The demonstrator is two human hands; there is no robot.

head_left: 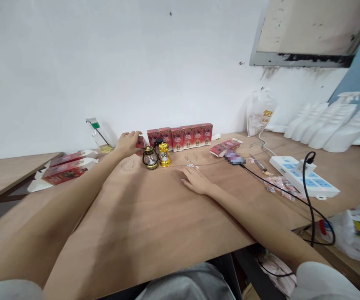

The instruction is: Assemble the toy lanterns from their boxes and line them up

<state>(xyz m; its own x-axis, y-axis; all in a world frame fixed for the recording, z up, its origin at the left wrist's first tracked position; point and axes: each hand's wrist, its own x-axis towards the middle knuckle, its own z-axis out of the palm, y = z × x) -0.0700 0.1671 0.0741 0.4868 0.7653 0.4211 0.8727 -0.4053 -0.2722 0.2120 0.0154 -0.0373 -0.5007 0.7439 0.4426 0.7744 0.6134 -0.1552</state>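
My left hand (128,143) is closed on a small red box (140,142) at the left end of a row of upright red printed boxes (178,139). Just right of that hand stand a bronze mini lantern (150,158) and a gold mini lantern (165,156), with a black top showing behind them. My right hand (196,180) lies flat on the brown table (167,216), fingers stretched out and holding nothing. Close to its fingertips are small clear and white bits (192,163). A thin clear loop (126,166) lies below my left hand.
Opened red boxes (66,171) lie at left, near a bottle of yellowish liquid (104,146). At right are another red box (225,148), a phone (234,158) on a black cable, a power strip (292,171), wrapped packets (281,185), a plastic bag (258,114) and white bottles (326,125).
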